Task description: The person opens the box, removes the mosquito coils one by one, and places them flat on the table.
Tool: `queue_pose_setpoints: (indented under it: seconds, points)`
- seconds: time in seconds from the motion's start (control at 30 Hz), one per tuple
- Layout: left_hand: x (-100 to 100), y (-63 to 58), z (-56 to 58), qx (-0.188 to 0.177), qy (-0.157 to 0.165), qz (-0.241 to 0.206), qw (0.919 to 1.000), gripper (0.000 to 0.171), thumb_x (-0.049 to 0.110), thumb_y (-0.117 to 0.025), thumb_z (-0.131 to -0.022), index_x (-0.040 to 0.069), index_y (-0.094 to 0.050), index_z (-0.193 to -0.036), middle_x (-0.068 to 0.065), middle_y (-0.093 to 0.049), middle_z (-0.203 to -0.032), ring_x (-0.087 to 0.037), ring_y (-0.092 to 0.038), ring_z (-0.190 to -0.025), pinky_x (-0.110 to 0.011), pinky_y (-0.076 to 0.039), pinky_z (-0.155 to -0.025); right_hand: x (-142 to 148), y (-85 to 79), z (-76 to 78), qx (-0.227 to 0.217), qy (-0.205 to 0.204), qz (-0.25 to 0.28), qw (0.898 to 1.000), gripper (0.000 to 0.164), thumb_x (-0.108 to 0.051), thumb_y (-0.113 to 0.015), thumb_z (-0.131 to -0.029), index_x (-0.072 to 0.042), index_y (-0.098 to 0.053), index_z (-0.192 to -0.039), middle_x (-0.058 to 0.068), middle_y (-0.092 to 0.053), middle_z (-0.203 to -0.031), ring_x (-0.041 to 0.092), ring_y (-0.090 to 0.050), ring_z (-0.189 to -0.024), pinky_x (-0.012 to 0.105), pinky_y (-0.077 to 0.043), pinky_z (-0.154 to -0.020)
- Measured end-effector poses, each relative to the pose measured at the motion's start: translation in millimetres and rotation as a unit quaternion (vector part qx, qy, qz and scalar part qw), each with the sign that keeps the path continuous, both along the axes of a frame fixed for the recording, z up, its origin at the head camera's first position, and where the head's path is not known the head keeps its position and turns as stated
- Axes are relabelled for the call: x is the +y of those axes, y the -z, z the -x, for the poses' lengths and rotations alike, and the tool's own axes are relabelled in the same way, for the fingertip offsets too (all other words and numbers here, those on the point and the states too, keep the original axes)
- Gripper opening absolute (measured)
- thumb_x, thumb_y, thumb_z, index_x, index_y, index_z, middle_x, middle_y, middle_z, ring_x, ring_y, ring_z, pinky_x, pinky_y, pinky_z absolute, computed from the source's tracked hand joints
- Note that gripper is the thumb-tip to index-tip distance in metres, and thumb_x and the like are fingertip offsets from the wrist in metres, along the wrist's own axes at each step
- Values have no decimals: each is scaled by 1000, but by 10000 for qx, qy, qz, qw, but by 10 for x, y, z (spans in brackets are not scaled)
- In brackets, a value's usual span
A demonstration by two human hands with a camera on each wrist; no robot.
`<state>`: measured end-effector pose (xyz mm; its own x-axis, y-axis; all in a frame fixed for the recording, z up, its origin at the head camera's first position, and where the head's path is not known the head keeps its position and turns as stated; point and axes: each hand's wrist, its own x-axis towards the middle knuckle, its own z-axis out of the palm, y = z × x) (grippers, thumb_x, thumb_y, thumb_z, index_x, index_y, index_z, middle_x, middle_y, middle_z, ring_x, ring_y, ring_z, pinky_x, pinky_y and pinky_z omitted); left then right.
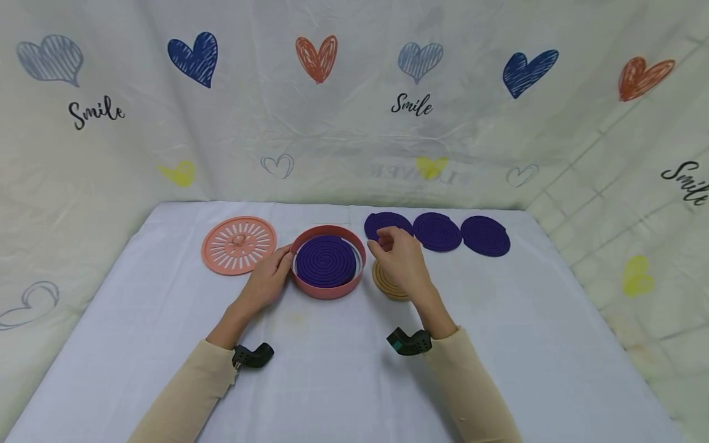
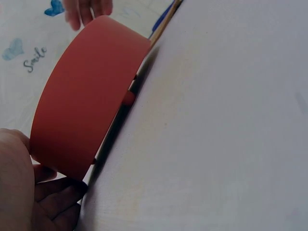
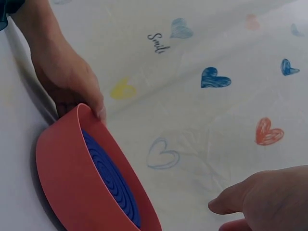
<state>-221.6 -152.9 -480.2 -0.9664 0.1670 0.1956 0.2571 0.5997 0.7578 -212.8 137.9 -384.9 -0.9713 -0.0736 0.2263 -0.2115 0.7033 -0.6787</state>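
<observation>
A round coral-red mosquito coil holder stands on the table with a dark purple mosquito coil lying flat inside. My left hand grips the holder's left side, thumb near the rim and fingers low on the wall. In the left wrist view the holder looks slightly raised, with small feet under it. My right hand hovers right of the holder, thumb and fingers apart, with nothing visible between them. Under it a tan mosquito coil is partly hidden. The right wrist view shows the purple coil inside the wall.
A coral slotted lid with a small central knob lies left of the holder. Along the back right lie three more purple coils, the middle one beside the right one; the left one is partly behind my right hand. A white cloth covers the table.
</observation>
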Motion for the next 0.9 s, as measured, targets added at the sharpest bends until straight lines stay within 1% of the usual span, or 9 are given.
queue_pose_setpoints:
  seconds: [0.2,0.37,0.63,0.77,0.9]
  points:
    - [1,-13,0,14,55,6,10000,48,36,-39,-108,11,-49,-149,-11,-57,-146,-29,-50,-140,-51,-40,-116,-52,34,40,-134,-34,59,9999,43,-26,-68,-94,4,-65,-124,20,-70,-110,32,-68,-101,44,-58,-89]
    - [-3,-13,0,7,38,25,10000,50,38,-38,-108,11,-49,-149,-11,-57,-146,-29,-50,-140,-50,-40,-116,-101,86,97,-176,-73,116,9998,42,-26,-67,-94,3,-65,-124,19,-69,-112,30,-66,-103,43,-57,-90]
    - [-2,-10,0,-15,3,3,10000,48,35,-39,-108,11,-50,-148,-10,-57,-146,-28,-50,-140,-50,-40,-116,-210,104,127,-402,-53,218,9989,41,-29,-67,-95,-1,-65,-125,16,-69,-115,29,-66,-107,42,-57,-91]
    - [-4,-9,-1,-24,2,-5,10000,48,37,-39,-108,12,-50,-148,-10,-57,-146,-28,-50,-140,-50,-40,-116,-257,112,137,-362,-60,152,9992,40,-29,-66,-95,-2,-65,-125,15,-70,-114,28,-67,-106,42,-58,-89]
    - [-8,-11,-1,-45,-9,43,10000,49,39,-38,-108,13,-50,-148,-9,-57,-146,-28,-50,-140,-50,-40,-116,-302,129,159,-288,-89,88,9995,40,-29,-65,-96,-1,-66,-124,15,-71,-112,28,-68,-104,41,-59,-88]
